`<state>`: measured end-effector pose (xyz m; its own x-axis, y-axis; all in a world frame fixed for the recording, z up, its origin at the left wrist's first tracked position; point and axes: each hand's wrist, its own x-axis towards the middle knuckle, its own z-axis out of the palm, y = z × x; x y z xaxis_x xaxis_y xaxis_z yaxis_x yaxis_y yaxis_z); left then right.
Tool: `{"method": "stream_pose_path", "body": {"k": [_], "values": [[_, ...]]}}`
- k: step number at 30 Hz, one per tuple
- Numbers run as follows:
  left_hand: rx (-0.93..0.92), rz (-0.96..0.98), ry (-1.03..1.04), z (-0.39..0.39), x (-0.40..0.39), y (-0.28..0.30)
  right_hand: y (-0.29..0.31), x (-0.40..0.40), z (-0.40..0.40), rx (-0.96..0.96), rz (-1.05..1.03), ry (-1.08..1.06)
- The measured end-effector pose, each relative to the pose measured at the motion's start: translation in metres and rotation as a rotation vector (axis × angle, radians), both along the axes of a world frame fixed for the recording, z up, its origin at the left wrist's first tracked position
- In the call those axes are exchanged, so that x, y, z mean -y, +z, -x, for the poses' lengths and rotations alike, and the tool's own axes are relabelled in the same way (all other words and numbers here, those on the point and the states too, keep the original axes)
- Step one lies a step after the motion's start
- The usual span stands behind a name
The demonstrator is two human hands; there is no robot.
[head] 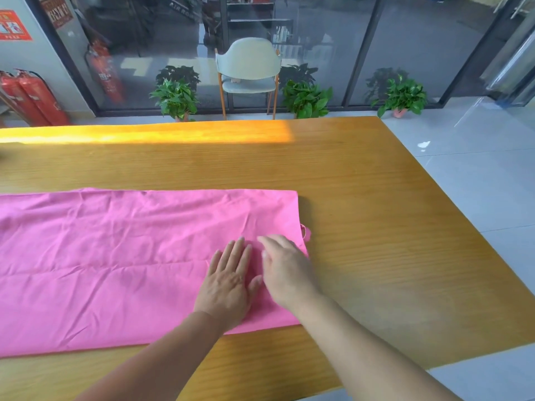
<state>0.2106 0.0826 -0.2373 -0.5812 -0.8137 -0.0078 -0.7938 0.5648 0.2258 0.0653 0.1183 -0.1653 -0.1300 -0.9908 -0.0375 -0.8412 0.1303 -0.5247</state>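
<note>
A large pink cloth (115,256) lies spread flat on the wooden table (376,212), running off the left edge of view. Its right edge ends near the table's middle, where a small loop (304,231) sticks out. My left hand (228,282) presses flat on the cloth near its right end, fingers straight and together. My right hand (286,270) rests just beside it on the cloth, fingers extended, close to the cloth's right edge. Neither hand grips anything.
Beyond the table's far edge stand a pale chair (249,73) and three potted plants (176,99) (307,99) (402,96) against a glass wall. Red fire extinguishers (31,96) are at the back left. Tiled floor (477,183) lies right of the table.
</note>
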Motion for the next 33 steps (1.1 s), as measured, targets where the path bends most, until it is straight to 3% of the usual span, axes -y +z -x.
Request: {"method": "stream_pose_path", "body": {"k": [3,10,16,19,24,30,33], "values": [[0.115,0.03,0.003,-0.003,-0.001,-0.007,-0.03,0.029,-0.017,-0.003,-0.051,0.056],[0.11,0.051,0.025,0.0,-0.003,-0.005,-0.071,0.059,0.04,-0.325,-0.116,0.095],[0.051,0.009,0.048,0.001,0.004,0.002,-0.051,0.063,0.077,-0.146,0.17,-0.399],[-0.016,-0.029,0.039,0.015,0.022,0.017,-0.034,0.058,0.09,-0.038,-0.094,-0.465],[0.081,-0.078,-0.115,0.044,0.052,0.014,-0.028,0.068,0.092,-0.201,-0.263,-0.37],[0.157,-0.046,-0.163,0.049,0.054,0.004,-0.031,0.067,0.103,0.055,-0.204,-0.708],[0.148,-0.038,-0.158,0.049,0.054,0.003,-0.033,0.066,0.107,0.303,-0.176,-0.767]]}}
